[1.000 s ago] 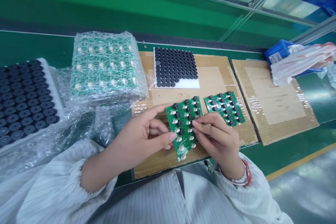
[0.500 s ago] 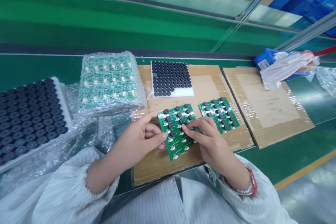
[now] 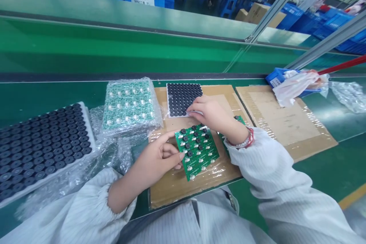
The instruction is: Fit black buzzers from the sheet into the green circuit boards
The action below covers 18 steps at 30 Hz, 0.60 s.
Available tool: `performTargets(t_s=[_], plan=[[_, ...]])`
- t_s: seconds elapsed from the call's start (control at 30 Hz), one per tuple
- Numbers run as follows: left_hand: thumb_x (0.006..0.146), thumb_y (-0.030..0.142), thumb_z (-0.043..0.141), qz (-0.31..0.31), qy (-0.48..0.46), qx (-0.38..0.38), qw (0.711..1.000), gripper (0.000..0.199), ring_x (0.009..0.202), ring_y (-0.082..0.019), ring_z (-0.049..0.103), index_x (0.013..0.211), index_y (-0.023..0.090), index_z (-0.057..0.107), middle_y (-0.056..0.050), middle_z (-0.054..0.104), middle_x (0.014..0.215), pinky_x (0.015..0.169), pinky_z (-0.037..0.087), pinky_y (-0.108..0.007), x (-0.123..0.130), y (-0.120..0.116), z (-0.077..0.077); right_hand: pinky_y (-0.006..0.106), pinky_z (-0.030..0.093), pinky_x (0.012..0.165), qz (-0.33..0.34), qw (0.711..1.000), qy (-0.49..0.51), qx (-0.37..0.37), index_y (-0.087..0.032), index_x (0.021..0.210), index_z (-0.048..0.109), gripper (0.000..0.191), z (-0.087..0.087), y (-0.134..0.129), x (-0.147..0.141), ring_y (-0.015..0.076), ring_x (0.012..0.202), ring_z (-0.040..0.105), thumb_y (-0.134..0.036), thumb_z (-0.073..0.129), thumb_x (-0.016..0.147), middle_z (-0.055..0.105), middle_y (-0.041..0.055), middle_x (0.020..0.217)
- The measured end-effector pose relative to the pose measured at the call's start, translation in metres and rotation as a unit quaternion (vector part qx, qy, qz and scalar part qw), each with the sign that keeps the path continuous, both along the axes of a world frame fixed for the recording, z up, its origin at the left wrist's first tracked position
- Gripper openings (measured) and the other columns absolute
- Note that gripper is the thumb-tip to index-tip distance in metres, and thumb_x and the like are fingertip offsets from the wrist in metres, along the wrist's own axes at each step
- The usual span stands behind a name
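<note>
Now the left hand [image 3: 153,156] narrowly grips the near-square green circuit-board panel [image 3: 197,152] at its 9 o'clock edge. The right hand [image 3: 210,112], nearer 12 o'clock, bunches its fingers [image 3: 193,108] against a white foam sheet [image 3: 175,116] of black discs [image 3: 183,97]; any hold is hidden.

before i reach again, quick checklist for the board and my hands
1. left hand at the left edge of the board: ok
2. black discs sitting flush on the board: cannot tell from this angle
3. right hand at the lower edge of the disc sheet: ok
4. right hand holding a disc: cannot tell, fingers hide it
5. second board in full view: not ok, mostly hidden by the right wrist
6. wrapped boards apart from both hands: ok
</note>
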<state>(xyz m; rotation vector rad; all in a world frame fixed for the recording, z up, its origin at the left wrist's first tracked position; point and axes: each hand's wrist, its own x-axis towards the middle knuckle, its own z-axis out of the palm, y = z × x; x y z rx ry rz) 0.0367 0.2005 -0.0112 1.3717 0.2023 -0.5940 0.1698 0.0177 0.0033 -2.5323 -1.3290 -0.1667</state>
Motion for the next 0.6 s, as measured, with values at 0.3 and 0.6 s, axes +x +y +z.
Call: performTargets(t_s=[0.3, 0.6], plan=[[0.073, 0.029, 0.067, 0.001, -0.001, -0.016, 1.000, 0.066, 0.060, -0.013, 0.063, 0.129, 0.015, 0.035, 0.007, 0.061, 0.062, 0.063, 0.049, -0.025, 0.0003, -0.0007, -0.0010, 0.029, 0.041, 0.072, -0.036, 0.999, 0.037, 0.000, -0.011, 0.086, 0.068, 0.006, -0.0082, 0.0054, 0.0044, 0.0199, 0.079, 0.054, -0.007, 0.064, 0.083, 0.062, 0.0063, 0.082], [0.071, 0.028, 0.067, -0.005, 0.003, 0.019, 1.000, 0.066, 0.059, -0.013, 0.064, 0.127, 0.014, 0.035, 0.007, 0.060, 0.062, 0.064, 0.048, -0.026, 0.0022, -0.0005, 0.0042, 0.029, 0.040, 0.071, -0.043, 0.998, 0.018, -0.045, -0.013, 0.089, 0.066, 0.008, -0.0083, 0.0085, 0.0015, 0.0195, 0.080, 0.053, -0.009, 0.060, 0.087, 0.059, 0.0059, 0.084]])
